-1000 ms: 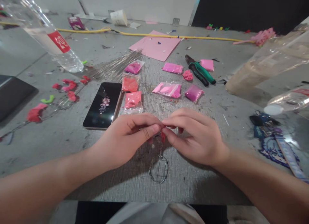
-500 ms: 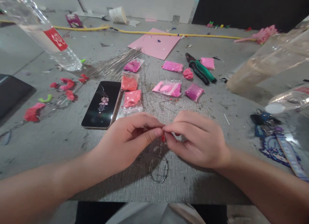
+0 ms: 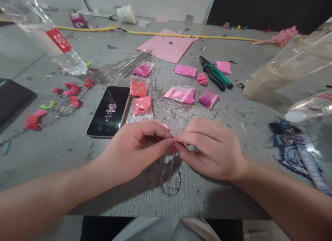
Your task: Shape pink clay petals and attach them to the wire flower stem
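Red piece [image 3: 175,149] mostly hidden by fingertips of left hand [image 3: 137,151] and right hand [image 3: 212,151], smallest lettering on phone [image 3: 106,107] too tiny to read, labelled bottle [image 3: 55,43] cut off at upper left, dark object [image 3: 15,100] cropped at left, strap [image 3: 310,164] running out at right.

A phone [image 3: 107,111] lies face up on the surface [image 3: 259,137], showing the time. Over to the left there's a clear bottle with a red label [image 3: 61,43]. A yellow cable [image 3: 155,34] runs along the back, near a tipped-over paper cup [image 3: 126,14] and a little purple box [image 3: 78,20]. Some blue charms [image 3: 298,161] sit off to the right.
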### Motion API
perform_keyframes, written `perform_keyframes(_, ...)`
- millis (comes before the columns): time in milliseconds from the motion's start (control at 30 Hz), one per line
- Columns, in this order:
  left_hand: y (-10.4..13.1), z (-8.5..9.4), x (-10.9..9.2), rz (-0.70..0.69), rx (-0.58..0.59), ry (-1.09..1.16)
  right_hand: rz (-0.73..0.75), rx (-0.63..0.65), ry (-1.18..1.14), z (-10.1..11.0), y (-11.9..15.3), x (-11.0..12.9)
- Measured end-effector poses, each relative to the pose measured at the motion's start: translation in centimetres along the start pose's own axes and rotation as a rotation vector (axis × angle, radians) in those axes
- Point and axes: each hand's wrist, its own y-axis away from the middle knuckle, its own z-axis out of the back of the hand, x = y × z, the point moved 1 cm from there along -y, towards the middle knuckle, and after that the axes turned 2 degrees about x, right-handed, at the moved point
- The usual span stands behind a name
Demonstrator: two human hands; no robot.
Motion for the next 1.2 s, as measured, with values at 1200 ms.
perform_keyframes(1200, -0.7, 0.8, 1.1, 0.065, -0.073, -0.100, -0.440, 0.398, -0.249, -2.2, -3.1, -4.2)
